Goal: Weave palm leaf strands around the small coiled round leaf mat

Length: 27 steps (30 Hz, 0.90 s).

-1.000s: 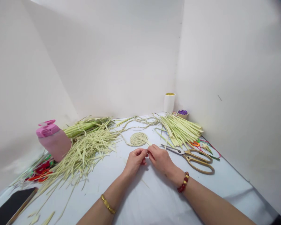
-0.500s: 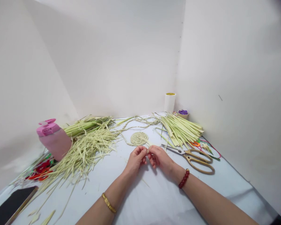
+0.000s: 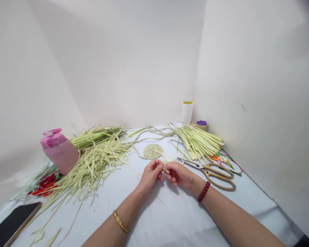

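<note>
My left hand (image 3: pixel 152 173) and my right hand (image 3: pixel 177 173) meet at the middle of the table, fingertips almost touching. Both are closed in a pinch on pale straw strands (image 3: pixel 167 158) that stick out beyond the fingers. Just past the hands a round coiled straw mat (image 3: pixel 152 151) lies flat on the table, and the strands run from it towards my fingers. A thin braided straw cord (image 3: pixel 141 140) trails away from the coil to the back. The exact grip point is mostly hidden by my fingers.
Large scissors (image 3: pixel 217 175) with gold handles lie right of my right hand. Behind them is a bundle of straw strips (image 3: pixel 198 140). At the left are a loose straw heap (image 3: pixel 103 157), a pink bottle (image 3: pixel 60 152) and a phone (image 3: pixel 14 223). A white cup (image 3: pixel 187 113) stands at the back.
My right hand has shifted slightly to the right, opening a small gap between the fingertips. More of the pale strands shows above it. My left hand has hardly moved.
</note>
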Tool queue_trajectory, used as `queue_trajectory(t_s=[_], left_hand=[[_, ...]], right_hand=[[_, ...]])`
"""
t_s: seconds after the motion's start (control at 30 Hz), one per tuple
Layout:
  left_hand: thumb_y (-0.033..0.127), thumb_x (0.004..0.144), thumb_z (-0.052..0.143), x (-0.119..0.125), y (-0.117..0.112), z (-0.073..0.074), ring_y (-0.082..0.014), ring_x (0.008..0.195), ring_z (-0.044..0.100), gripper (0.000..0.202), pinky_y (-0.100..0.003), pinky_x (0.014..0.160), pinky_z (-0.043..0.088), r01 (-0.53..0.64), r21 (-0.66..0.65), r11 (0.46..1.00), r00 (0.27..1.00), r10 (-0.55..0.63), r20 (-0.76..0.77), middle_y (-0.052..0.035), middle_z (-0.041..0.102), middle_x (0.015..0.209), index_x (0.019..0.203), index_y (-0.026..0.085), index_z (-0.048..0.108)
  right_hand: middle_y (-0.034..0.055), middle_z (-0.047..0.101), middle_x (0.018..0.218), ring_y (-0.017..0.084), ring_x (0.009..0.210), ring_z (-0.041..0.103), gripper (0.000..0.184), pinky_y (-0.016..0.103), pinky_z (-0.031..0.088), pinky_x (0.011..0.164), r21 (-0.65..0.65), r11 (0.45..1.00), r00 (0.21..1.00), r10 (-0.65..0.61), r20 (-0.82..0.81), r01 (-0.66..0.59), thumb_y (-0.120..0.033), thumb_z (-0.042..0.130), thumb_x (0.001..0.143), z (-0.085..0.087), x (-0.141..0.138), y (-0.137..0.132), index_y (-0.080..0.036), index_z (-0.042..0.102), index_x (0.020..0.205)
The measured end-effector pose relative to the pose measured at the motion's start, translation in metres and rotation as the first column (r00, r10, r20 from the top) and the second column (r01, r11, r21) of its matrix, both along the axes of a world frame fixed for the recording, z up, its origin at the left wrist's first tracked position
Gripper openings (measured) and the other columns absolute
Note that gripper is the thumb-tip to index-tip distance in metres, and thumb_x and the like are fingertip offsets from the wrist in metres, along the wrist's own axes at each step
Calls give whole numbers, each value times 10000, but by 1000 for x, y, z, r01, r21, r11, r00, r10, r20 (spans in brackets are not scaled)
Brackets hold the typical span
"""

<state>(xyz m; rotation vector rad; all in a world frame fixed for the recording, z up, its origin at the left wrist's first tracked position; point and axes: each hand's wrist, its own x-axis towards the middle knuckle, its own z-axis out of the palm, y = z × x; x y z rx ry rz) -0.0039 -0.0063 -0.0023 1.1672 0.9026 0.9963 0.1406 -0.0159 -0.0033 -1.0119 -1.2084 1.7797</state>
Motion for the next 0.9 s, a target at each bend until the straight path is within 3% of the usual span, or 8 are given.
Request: queue_trajectory(t_s=[0.07,0.1,0.17,0.2,0.37,0.5,0.77,0.9], left_hand=[[415,689,686,-1,1,-1,-45,428,377,287,-178,452,316,-24,-6,1000,1000,24,-16,64,466,536,735,178,532],[413,694,681,-1,2,-2,-43,424,373,281,-176,449,315,-38,-8,999,999,38,-23,67,461,534,736,179,530],[406,699,677,-2,3,-4,-40,424,370,272,-175,453,330,-61,-8,998,998,61,-22,69,464,552,744,181,530],[401,698,678,-2,4,-4,-38,428,372,269,-175,459,339,-67,-6,998,998,67,-15,70,464,560,745,181,530],[386,717,671,-3,4,-5,-40,447,387,257,-170,464,335,-39,-9,999,999,39,-13,67,452,555,752,171,536],[367,727,668,-3,3,-4,-37,461,388,244,-167,468,337,-31,-18,999,999,32,3,60,461,589,761,167,532],[345,707,695,-8,9,-5,-38,456,398,252,-157,461,345,9,-100,995,993,3,120,71,447,576,792,173,532],[311,679,725,-10,11,0,-28,449,404,273,-145,453,353,10,-162,987,982,21,189,69,470,599,798,170,524]], right_hand=[[-37,470,473,72,374,362,148,198,282,365,187,975,967,-159,197,122,-236,463,706,-1,-2,-1,-177,494,573],[-38,479,473,75,383,384,134,199,296,378,296,936,924,-272,268,190,-227,476,701,-2,-4,-1,-175,513,583],[-47,490,484,78,396,410,90,199,307,390,453,837,832,-466,301,305,-223,501,700,-3,-7,-2,-180,533,627],[-52,496,490,79,394,415,65,199,311,390,476,812,815,-505,284,338,-225,511,700,-4,-9,-2,-185,531,654],[-55,515,498,80,392,441,91,197,357,401,217,920,935,-348,66,327,-257,533,712,-6,-10,0,-195,467,700],[-59,512,479,78,393,444,123,196,372,415,194,910,930,-367,-38,367,-251,555,693,-5,-10,-2,-193,447,701],[-120,380,437,60,315,257,104,179,217,305,149,942,950,-311,41,302,-215,484,677,1,-16,-5,-215,433,768],[-101,405,438,63,321,293,76,195,235,346,281,911,899,-370,234,301,-232,489,723,-3,-15,-3,-190,510,783]])
